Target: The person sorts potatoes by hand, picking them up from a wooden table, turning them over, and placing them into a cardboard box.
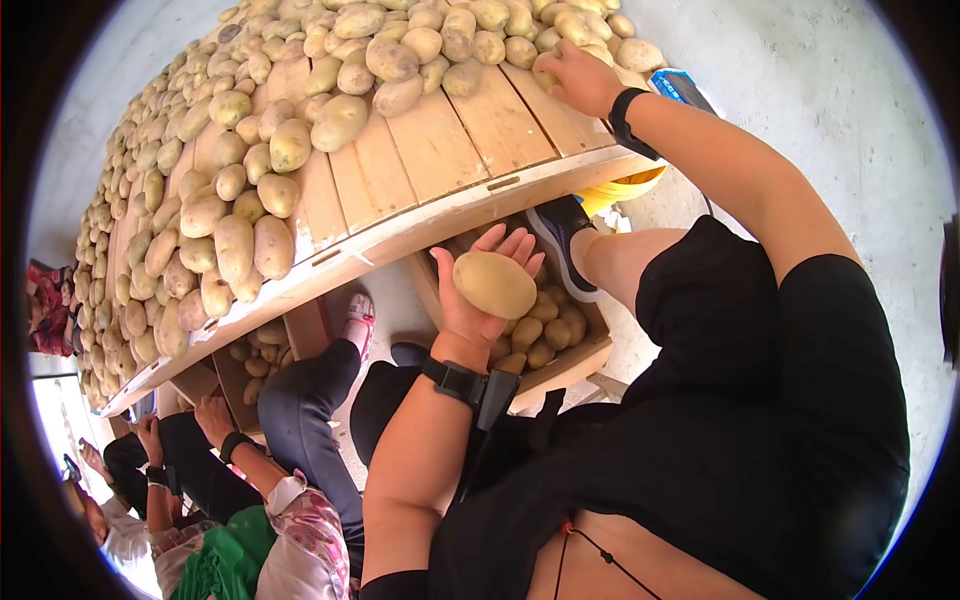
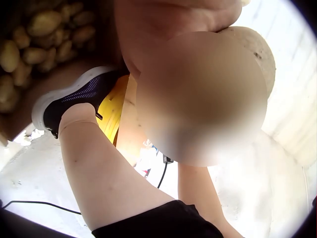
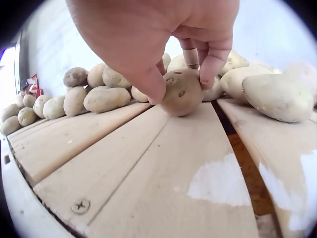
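Note:
My left hand (image 1: 462, 310) is palm up over a box, its fingers extended, with a tan oval potato (image 1: 495, 284) lying on the palm. In the left wrist view a speckled potato surface (image 2: 260, 52) shows beside the palm, mostly behind a round blurred patch. At the table's right end my right hand (image 1: 585, 82) reaches to the edge of the potato pile. Its thumb and fingers pinch a round brown potato (image 3: 182, 99) low over the wooden slats (image 3: 148, 173), as the right wrist view shows. Other potatoes (image 3: 277, 96) lie close around that hand.
A large potato heap (image 1: 390, 60) covers much of the slatted table, which has gaps between boards. Beneath its edge stand a box (image 1: 560, 370) of potatoes and a yellow container (image 1: 625, 190). Other people's hands (image 1: 215, 420) and legs are at lower left.

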A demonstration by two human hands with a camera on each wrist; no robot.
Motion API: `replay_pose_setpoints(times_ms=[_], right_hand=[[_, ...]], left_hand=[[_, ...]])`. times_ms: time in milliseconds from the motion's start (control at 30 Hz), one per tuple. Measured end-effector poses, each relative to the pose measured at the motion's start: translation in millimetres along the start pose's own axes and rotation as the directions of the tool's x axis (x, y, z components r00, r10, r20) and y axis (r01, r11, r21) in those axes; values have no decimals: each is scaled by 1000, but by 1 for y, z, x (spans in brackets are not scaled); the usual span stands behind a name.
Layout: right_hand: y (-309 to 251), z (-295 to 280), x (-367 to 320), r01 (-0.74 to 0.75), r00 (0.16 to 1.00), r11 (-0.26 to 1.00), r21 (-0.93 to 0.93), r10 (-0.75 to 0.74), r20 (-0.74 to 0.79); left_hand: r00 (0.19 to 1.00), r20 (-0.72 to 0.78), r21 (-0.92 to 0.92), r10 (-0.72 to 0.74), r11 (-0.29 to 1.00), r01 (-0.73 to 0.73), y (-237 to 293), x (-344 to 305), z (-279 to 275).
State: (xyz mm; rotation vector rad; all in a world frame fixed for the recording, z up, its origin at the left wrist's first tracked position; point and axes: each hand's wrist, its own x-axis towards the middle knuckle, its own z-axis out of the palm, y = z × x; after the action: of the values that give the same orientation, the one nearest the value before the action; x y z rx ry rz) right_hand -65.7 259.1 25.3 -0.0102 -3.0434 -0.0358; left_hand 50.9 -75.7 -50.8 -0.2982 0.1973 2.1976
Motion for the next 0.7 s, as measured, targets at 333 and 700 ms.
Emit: replay_pose_setpoints(times_ms=[333,700], right_hand=[[20,12,0,39,995,993,115,-49,91],[-50,-15,-77,185,969,912,365,-231,86]], left_hand=[[990,129,74,55,995,-65,13,-3,16],[948,300,297,105,934,-197,25,-4,20]])
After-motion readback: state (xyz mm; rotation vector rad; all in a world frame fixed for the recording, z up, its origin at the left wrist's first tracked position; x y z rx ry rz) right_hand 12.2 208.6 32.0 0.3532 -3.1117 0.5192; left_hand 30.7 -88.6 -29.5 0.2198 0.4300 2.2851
